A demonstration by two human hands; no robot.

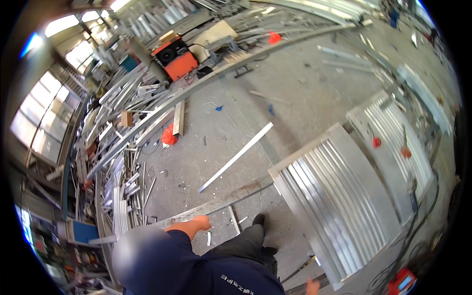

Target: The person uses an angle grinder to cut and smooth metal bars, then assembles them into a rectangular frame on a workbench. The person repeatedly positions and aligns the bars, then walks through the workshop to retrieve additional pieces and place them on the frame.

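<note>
My left hand (200, 223) is curled closed at the end of a bent forearm, and no object shows in it. From this view it overlaps the near end of a long flat metal bar (231, 197) lying across the floor; I cannot tell that they touch. At the lower edge, my right hand (312, 286) is partly cut off, with its visible fingers apart and nothing seen in them. It is nearest to the corner of a large ribbed metal panel (339, 196). Beyond my left hand, a long white strip (236, 157) lies slantwise on the concrete.
A second ribbed panel (393, 142) bears red-orange items. Piled metal offcuts (123, 182) line the left; a long rail (206, 78) crosses the far floor. An orange-and-black machine (177, 59) stands at the back. Cables (418, 231) and a red device (402, 282) lie lower right.
</note>
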